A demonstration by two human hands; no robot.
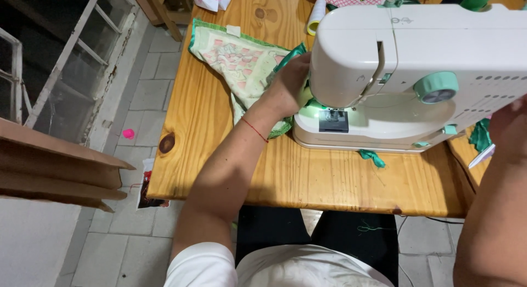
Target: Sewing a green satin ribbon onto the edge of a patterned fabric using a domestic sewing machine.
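Centre frame: left hand pressed flat on green-bordered quilted fabric at sewing machine needle, most still unfed at upper left; right hand state indeterminate.

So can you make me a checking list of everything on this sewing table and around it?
Surface: wooden table, pale planks with dark knots.
Job's things: white sewing machine with mint-green knobs, its lamp lit; patterned fabric with green edging spread to its left, running towards the needle.
Clutter: white thread spool behind the machine; green fabric scrap at the machine's front; more green cloth at the right.
Hands: left hand pressing the fabric beside the needle; right hand at the machine's right end, fingers hidden.
Cables: thin dark cable on the floor under the table's right side.
Surroundings: grey tiled floor; small pink object on it; white window frame; cardboard at the left.
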